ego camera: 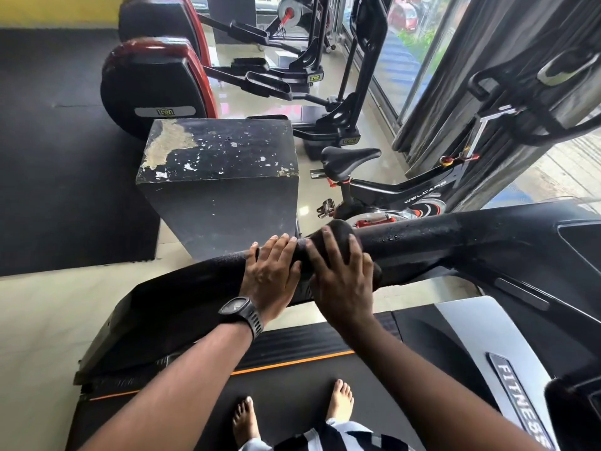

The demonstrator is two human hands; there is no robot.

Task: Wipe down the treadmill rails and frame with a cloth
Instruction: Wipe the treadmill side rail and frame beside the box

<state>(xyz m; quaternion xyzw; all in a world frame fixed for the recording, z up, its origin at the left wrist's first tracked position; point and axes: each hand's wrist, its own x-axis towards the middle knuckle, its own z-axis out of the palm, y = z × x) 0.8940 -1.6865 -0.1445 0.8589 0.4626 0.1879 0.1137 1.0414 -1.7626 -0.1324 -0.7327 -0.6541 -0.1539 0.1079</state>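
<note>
The treadmill's black left handrail [422, 239] runs across the middle of the view, with water droplets on its surface. A dark cloth [338, 232] is bunched around the rail. My right hand [341, 281] lies over the cloth with fingers spread and curved round it, holding it against the rail. Just to its left, my left hand [273, 271], with a black watch on the wrist, rests flat on the bare rail, fingertips reaching over the far side. I stand barefoot on the treadmill belt [292, 382].
A worn black box [221, 177] stands close behind the rail. Beyond it are a spin bike [383, 190], red-and-black ellipticals [156, 86] and a window with a curtain [455, 92]. The treadmill console [579, 249] is at the right. A black floor mat [48, 157] lies at the left.
</note>
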